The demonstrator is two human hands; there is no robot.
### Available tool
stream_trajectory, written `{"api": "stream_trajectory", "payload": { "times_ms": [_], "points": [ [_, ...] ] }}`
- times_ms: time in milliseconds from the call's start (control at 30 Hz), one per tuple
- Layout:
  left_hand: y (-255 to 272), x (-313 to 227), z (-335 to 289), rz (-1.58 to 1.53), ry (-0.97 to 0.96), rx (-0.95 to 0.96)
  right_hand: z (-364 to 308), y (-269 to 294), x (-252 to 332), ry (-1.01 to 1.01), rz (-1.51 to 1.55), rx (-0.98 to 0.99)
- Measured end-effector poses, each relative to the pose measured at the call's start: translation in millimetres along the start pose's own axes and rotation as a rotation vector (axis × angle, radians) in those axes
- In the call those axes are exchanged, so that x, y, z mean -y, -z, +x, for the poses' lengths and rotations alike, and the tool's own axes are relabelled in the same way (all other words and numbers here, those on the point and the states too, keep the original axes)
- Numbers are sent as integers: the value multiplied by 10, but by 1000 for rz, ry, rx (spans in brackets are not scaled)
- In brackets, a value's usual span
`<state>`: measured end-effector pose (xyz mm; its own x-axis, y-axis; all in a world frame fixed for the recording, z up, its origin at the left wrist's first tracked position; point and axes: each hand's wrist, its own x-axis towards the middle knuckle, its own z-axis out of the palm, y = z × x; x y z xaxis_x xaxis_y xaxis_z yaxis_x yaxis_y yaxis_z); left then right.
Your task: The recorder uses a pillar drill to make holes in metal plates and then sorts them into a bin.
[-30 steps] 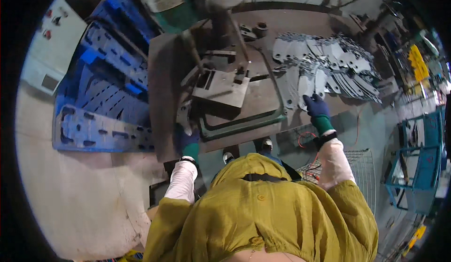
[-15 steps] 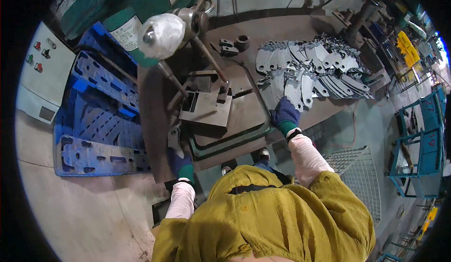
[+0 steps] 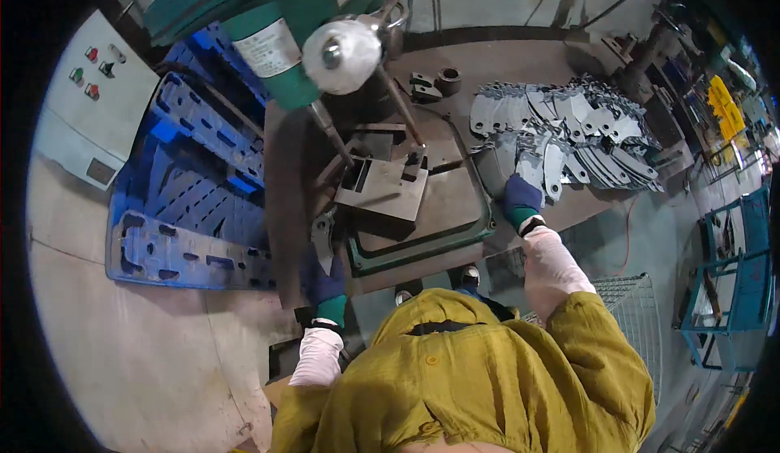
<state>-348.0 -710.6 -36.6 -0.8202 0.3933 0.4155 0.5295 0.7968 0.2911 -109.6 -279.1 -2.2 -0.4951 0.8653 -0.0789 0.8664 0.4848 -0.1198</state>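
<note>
My left hand [image 3: 325, 281], in a dark blue glove with a green cuff, is closed on the lower end of a curved metal plate [image 3: 322, 238] at the table's near left edge. The plate stands up out of my fingers, left of the steel fixture block [image 3: 382, 195]. My right hand [image 3: 521, 195], gloved the same way, is at the near edge of a heap of similar curved plates [image 3: 561, 128]. It touches the front plates there; its fingertips are hidden, so its hold cannot be made out.
A green drill press [image 3: 272, 51] with a white-wrapped handle hub [image 3: 341, 55] stands over the fixture. Blue plastic pallets [image 3: 195, 250] and a control box [image 3: 93, 87] are at the left. A wire basket [image 3: 626, 311] and a blue cart [image 3: 731, 266] are at the right.
The whole view has shifted, so the scene sits farther right and a little lower. My left hand still holds the plate; my right hand remains by the heap's near edge.
</note>
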Motion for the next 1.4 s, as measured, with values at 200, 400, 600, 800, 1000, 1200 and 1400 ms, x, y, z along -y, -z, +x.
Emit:
{"api": "stream_trajectory", "payload": {
  "times_ms": [200, 400, 600, 800, 1000, 1200, 1400],
  "points": [
    [323, -362, 112, -466, -40, 198, -85, 563, 66, 25, -67, -10],
    [326, -658, 147, -727, -198, 421, 10, 881, -170, 490, -66, -520],
    [653, -1233, 403, -1438, 391, 1033, -679, 1906, 191, 929, -363, -636],
    [191, -948, 233, -1201, -213, 1134, -1054, 1889, 1064, 1267, 108, -903],
    [849, -1011, 394, -2018, 467, 1362, -956, 1867, 1547, 1149, -40, -581],
    [360, -698, 387, -1549, 620, 889, -878, 2579, 1872, 554, 1728, 705],
    [381, -1035, 796, -1517, 794, 756, -690, 3214, 2086, 290, 2124, 1388]
  ]
}}
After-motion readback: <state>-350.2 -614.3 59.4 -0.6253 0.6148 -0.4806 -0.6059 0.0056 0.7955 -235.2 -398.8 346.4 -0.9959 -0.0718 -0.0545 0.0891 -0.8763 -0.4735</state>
